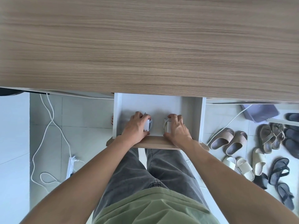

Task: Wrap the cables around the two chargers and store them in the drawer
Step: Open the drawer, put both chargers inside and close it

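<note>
two hands (pixel 135 126) (pixel 177 129), two chargers (pixel 148 125) (pixel 167 127), one drawer (pixel 161 103), one power strip (pixel 71 165)

The left hand (pixel 135 126) covers most of the left charger (pixel 146 126), so only a white edge and a few cable loops show; whether the cable (pixel 151 124) is fully wound cannot be told. The right hand (pixel 177 128) hides much of the right charger (pixel 169 127) likewise — its plug end is out of sight. The back of the drawer (pixel 161 104) runs under the surface (pixel 145 46) and is hidden there. At the right edge the shoes (pixel 291 136) are cut off — and the surface itself runs past three edges.
</note>
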